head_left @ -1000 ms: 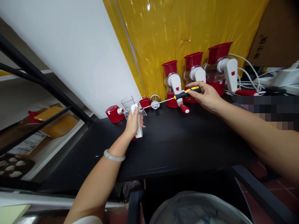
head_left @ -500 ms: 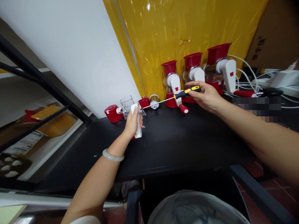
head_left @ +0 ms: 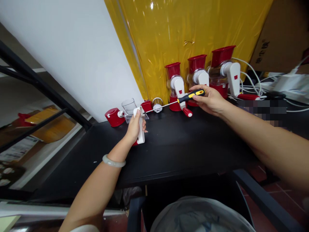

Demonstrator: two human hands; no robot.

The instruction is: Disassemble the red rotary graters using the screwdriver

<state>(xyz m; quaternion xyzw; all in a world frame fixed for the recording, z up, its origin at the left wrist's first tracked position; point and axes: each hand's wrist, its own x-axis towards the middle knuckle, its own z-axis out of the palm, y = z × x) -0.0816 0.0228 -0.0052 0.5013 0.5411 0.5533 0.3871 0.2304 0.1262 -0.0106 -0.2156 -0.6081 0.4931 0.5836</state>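
Note:
My left hand (head_left: 135, 128) is wrapped round a white crank handle (head_left: 141, 133), with a bit of its red grip showing below. In my right hand (head_left: 209, 100) is a black and yellow screwdriver (head_left: 191, 95), held by the handle between thumb and fingers. Its metal shaft points left, and the tip meets the top end of the crank handle. Behind my left hand stand a clear plastic housing (head_left: 129, 106), a red base (head_left: 115, 117), a small red part (head_left: 146, 106) and a grater drum (head_left: 157, 104).
Three red and white rotary graters (head_left: 174, 86) stand along the back of the black table (head_left: 173, 148). White cables (head_left: 251, 72) and an adapter lie at the right. A black rack (head_left: 43, 85) is on the left, and a lined bin (head_left: 202, 214) below the front edge.
The whole view has shifted slightly, so everything appears a little further left. Both hands keep their grips, with the screwdriver tip still at the crank handle.

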